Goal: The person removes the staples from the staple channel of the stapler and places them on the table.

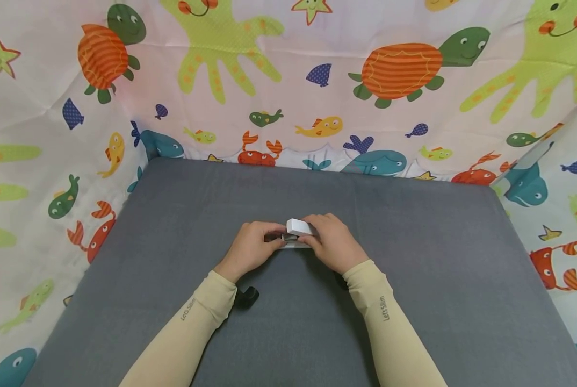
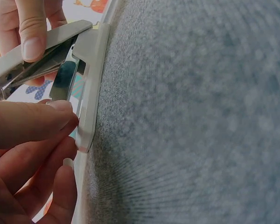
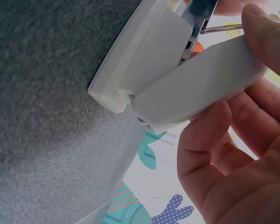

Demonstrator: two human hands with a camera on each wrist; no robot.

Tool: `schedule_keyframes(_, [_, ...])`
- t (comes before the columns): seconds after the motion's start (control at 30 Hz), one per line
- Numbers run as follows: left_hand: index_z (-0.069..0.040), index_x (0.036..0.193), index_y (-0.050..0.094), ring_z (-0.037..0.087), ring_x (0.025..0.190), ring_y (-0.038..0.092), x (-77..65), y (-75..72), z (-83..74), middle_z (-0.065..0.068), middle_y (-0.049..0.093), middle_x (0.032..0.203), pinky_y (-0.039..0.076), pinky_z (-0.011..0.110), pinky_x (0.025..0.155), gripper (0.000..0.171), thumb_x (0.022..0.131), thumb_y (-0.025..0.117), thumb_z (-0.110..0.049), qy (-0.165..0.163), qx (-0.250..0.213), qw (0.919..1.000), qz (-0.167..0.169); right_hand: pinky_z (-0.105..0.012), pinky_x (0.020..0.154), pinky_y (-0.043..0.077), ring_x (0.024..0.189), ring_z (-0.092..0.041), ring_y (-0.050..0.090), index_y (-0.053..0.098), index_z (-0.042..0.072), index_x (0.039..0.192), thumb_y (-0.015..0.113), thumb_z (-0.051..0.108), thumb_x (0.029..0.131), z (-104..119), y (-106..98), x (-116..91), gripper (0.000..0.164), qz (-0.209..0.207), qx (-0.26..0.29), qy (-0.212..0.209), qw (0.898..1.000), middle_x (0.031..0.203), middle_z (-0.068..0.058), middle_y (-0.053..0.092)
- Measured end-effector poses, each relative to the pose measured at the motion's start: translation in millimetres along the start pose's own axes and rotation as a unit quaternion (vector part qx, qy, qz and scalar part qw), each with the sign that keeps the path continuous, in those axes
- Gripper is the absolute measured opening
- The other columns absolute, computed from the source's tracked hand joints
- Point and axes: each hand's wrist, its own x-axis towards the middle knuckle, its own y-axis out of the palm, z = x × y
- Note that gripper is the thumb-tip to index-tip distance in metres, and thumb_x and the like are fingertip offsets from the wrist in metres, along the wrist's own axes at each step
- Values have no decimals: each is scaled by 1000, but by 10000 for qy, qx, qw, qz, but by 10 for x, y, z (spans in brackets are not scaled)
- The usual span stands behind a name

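Observation:
A white stapler [image 1: 300, 227] stands on the grey table with its top arm swung up from its base [image 2: 92, 84]. My right hand [image 1: 334, 243] grips the raised top arm [image 3: 200, 84], thumb on one side and fingers on the other. Between arm and base, the metal staple channel [image 2: 64, 79] is exposed, and a thin spring rod [image 3: 221, 29] runs from it towards the arm. The left hand [image 1: 251, 247] pinches the front end of the channel between thumb and finger. Whether staples lie inside the channel cannot be seen.
Grey cloth covers the table [image 1: 172, 322]. A curtain [image 1: 298, 97] printed with sea animals hangs along the back and both sides. Black straps [image 1: 247, 297] show at the wrists, below the beige sleeves [image 1: 187, 322].

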Motion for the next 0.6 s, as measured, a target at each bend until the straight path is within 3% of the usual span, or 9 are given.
schedule_keyframes(0.33, [-23,123,84,10,99,76,2,21,13,-4,82,118,63,38,90,27,97,82,-16,-7,-14,10000,69,-47,90,60,104,-27,69,72,8,133,79,31,100,-47,-84,-27,41,55,359,249,9990,122,-12,76])
schedule_keyframes(0.6, [-25,121,84,8,87,71,-16,23,15,-4,82,114,60,34,81,25,99,80,-14,-3,-70,10000,60,-47,90,63,101,-26,70,72,11,134,81,32,99,-89,-175,-37,41,138,528,401,9977,121,-10,76])
